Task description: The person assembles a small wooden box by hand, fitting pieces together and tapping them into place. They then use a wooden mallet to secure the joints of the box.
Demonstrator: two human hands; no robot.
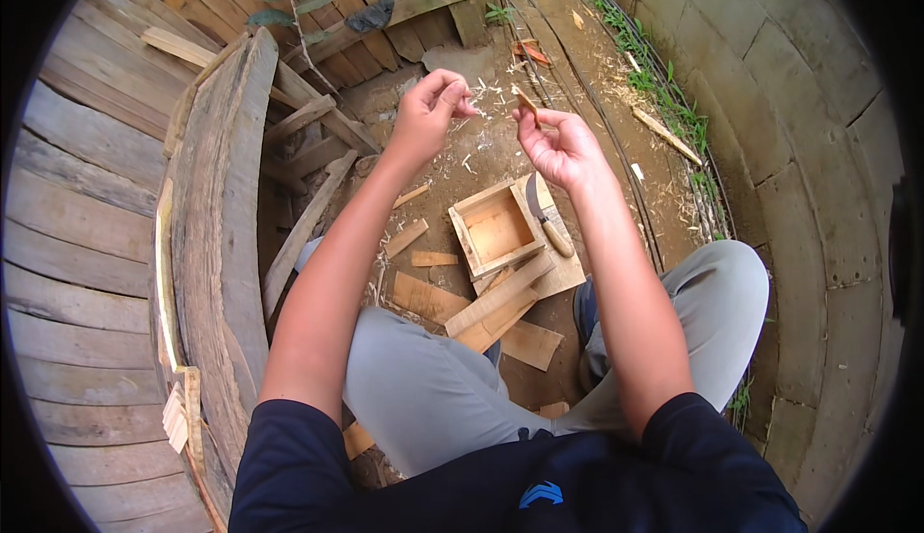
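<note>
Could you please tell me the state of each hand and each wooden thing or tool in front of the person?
left hand: raised, fingertips pinched together, what it holds is too small to tell.
right hand: raised, pinching a small wooden sliver.
small wooden box: open on top, empty, resting on boards.
knife: lying unheld across the box's right edge.
wooden boards: lying loose, overlapping on the ground.
</note>
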